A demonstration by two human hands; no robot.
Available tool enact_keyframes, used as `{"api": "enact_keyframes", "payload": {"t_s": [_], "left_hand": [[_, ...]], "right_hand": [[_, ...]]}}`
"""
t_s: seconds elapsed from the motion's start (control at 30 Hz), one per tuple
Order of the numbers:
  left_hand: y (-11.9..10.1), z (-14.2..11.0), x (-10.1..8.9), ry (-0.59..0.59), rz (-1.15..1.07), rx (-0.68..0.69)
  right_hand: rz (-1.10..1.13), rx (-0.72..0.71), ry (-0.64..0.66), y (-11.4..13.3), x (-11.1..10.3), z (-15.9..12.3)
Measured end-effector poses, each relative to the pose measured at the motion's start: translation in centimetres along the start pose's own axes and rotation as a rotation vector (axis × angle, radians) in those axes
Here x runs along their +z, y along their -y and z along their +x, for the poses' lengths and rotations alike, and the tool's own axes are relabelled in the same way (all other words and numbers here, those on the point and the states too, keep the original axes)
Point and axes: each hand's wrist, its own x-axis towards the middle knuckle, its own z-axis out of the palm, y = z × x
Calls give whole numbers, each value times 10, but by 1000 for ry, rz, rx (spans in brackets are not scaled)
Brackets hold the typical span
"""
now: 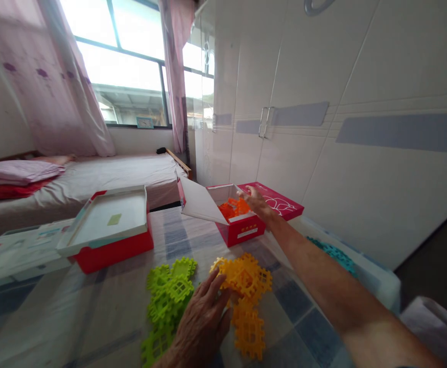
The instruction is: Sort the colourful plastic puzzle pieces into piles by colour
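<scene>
My left hand (pixel 204 314) reaches in from the bottom, fingers stretched out and touching the near left side of a pile of yellow interlocking plastic blocks (pixel 248 276). Just left of that hand lies a heap of lime-green blocks (pixel 167 291) of the same notched, windowed kind. My right hand (pixel 257 200) is at the right rim of an open red cardboard box (pixel 242 230), its fingers apart and nothing visible in them. Inside the box are orange blocks (pixel 231 208), partly hidden by the box wall and the hand. A white-lined flap (pixel 200 199) leans out to the left.
A red box with a white tray-like top (pixel 112 220) stands at the left, beside a flat white box (pixel 27 250). At the right, a translucent bin (pixel 384 286) holds teal blocks (pixel 334 255). Behind are a bed (pixel 131 171) and a white wardrobe (pixel 300 76).
</scene>
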Motion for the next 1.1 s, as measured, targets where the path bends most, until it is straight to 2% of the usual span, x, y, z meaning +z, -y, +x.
{"api": "enact_keyframes", "payload": {"t_s": [0.1,0.2,0.27,0.37,0.43,0.5,0.57,0.63,0.73,0.83,0.9,1.0,1.1], "left_hand": [[-3,1,-2,-17,-35,-17],[-6,1,-2,-79,-99,-81],[-4,3,-3,-114,-172,-212],[10,15,-9,-135,-384,-509],[26,32,-18,-163,-577,-701],[44,53,-28,-241,-709,-803],[59,76,-37,-355,-728,-752],[68,98,-44,-435,-681,-614],[74,127,-50,-470,-460,-371],[74,158,-53,-383,-181,-106],[75,180,-51,-284,-99,12],[75,211,-40,-160,-68,91],[72,233,-19,-34,-44,159]], "right_hand": [[8,-64,0,-12,-5,-14],[-2,-127,-74,-30,-20,-36],[-22,-170,-134,-43,-28,-51],[-48,-244,-152,-64,-29,-71],[-72,-292,-139,-76,-24,-80],[-89,-312,-133,-85,-19,-86],[-83,-297,-130,-92,-15,-89],[-64,-287,-126,-96,-14,-90],[-50,-296,-123,-100,-15,-90],[-56,-295,-106,-103,-16,-90],[-63,-304,-102,-104,-16,-89],[-57,-345,-103,-105,-18,-89],[-33,-380,-92,-105,-21,-89]]}}
